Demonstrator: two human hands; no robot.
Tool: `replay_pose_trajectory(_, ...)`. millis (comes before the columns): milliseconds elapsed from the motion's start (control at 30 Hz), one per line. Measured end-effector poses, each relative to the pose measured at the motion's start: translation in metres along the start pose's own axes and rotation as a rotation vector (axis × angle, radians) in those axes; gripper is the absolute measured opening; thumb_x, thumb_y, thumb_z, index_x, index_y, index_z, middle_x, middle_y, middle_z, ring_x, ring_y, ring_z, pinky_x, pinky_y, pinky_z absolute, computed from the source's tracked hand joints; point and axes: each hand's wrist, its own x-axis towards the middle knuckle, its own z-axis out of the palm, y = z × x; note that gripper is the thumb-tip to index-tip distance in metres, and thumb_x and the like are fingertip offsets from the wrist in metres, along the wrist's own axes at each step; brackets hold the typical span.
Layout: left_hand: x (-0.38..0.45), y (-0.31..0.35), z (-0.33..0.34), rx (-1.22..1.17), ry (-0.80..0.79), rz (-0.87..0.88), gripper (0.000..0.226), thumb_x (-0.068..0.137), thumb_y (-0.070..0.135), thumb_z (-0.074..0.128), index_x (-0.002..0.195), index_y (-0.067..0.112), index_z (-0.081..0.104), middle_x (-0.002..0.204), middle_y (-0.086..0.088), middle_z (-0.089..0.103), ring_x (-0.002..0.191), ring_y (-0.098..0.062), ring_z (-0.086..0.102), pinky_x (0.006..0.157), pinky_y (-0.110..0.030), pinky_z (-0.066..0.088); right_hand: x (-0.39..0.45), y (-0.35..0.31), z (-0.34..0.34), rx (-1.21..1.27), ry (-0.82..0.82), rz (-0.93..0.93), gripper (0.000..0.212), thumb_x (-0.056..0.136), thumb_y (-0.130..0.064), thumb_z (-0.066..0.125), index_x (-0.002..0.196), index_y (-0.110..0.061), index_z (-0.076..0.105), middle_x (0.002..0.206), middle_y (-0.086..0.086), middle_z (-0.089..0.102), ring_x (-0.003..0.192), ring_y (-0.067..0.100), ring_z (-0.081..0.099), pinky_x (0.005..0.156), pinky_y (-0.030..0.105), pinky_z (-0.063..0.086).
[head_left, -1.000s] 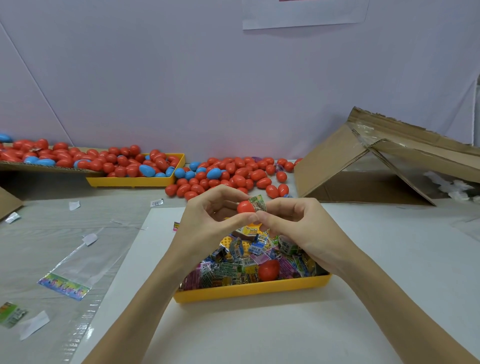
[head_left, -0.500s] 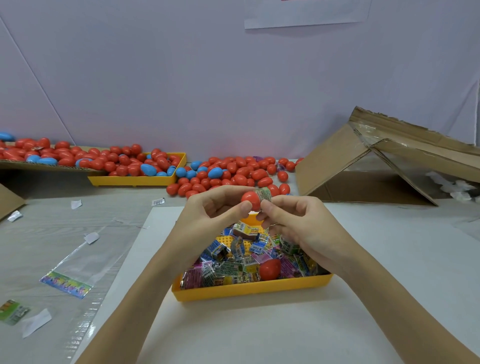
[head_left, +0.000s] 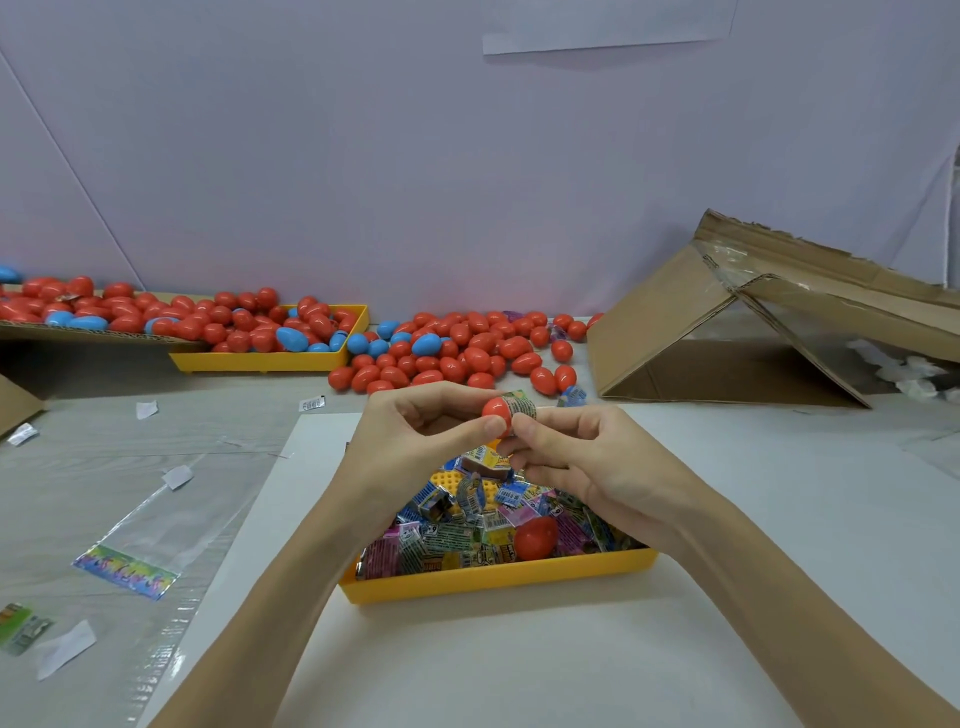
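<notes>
My left hand (head_left: 415, 441) pinches a red plastic egg half (head_left: 496, 413) between thumb and fingers, above a yellow tray (head_left: 498, 574). My right hand (head_left: 582, 457) pinches a small printed packet (head_left: 522, 406) that sticks out of the egg half. The tray holds several colourful little packets (head_left: 452, 540) and another red egg half (head_left: 535, 538).
Many red and blue plastic eggs (head_left: 457, 348) lie at the back; some fill a second yellow tray (head_left: 270, 358) and a cardboard sheet (head_left: 78, 332). A folded cardboard box (head_left: 727, 332) stands at the right. Clear bags (head_left: 150, 535) and paper scraps lie on the left.
Both hands have risen slightly with the egg half and packet and stay together; the packet sits partly inside the egg half.
</notes>
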Motion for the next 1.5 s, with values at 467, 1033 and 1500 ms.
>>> replay_pose_trajectory(467, -0.002, -0.003, 0.003, 0.018, 0.055, 0.148, 0.033, 0.077, 0.018, 0.083, 0.11, 0.018, 0.08, 0.105, -0.001, 0.08, 0.102, -0.02, 0.076, 0.086, -0.026, 0.06, -0.001, -0.003, 0.001, -0.079, 0.024, -0.119, 0.027, 0.084, -0.032, 0.077, 0.106, -0.018, 0.082, 0.098, 0.007, 0.079, 0.088, 0.013, 0.074, 0.077, 0.019, 0.057)
replay_pose_trajectory(1033, 0.0, -0.007, 0.007, 0.072, 0.013, 0.073, 0.026, 0.09, 0.023, 0.075, 0.115, 0.016, 0.077, 0.106, 0.001, 0.079, 0.104, -0.015, 0.074, 0.083, -0.02, 0.057, 0.004, 0.003, -0.005, -0.57, 0.12, -0.314, 0.021, 0.092, -0.038, 0.075, 0.108, -0.024, 0.077, 0.096, -0.007, 0.078, 0.09, 0.012, 0.075, 0.077, 0.025, 0.059)
replay_pose_trajectory(1500, 0.0, -0.008, 0.01, 0.091, 0.037, 0.17, 0.031, 0.092, 0.02, 0.071, 0.122, 0.015, 0.075, 0.113, 0.003, 0.078, 0.112, -0.014, 0.072, 0.094, -0.022, 0.055, 0.006, 0.0, 0.006, 0.535, -0.038, 0.14, 0.031, 0.089, -0.028, 0.074, 0.11, -0.006, 0.079, 0.122, 0.019, 0.073, 0.114, 0.026, 0.072, 0.085, 0.027, 0.061)
